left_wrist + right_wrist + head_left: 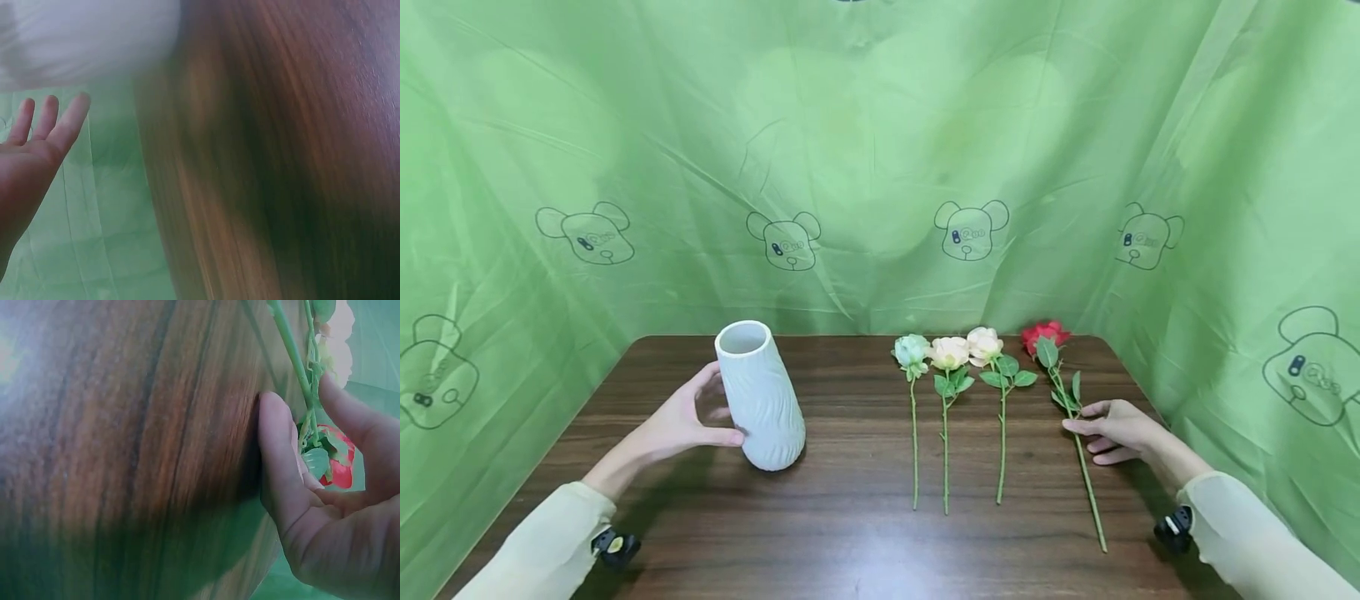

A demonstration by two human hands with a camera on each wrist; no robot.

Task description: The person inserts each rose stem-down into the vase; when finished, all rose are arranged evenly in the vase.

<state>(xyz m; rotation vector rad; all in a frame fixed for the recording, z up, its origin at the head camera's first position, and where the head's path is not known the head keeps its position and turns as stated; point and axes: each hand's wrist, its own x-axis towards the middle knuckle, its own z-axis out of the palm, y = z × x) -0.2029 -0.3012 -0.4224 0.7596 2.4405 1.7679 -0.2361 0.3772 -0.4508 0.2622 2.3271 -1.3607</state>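
Note:
A pale, ridged vase (pixel 766 408) stands on the left side of the table. My left hand (pixel 688 417) is at its left side, thumb tip at the front of the vase and fingers reaching behind. In the left wrist view, straight fingers (pixel 65 125) spread just short of the vase (pixel 94 37). To the right lies a red rose (pixel 1045 335) with a long green stem. My right hand (pixel 1112 432) is around the middle of that stem, thumb and fingers apart. The right wrist view has the stem (pixel 292 353) between thumb and fingers, with gaps showing.
Three more artificial flowers lie in a row between vase and rose: a pale blue-green one (pixel 912 352), a cream one (pixel 949 353) and another cream one (pixel 984 345). The brown wooden table (pixel 850 533) is enclosed by a green curtain (pixel 880 167) with bear drawings.

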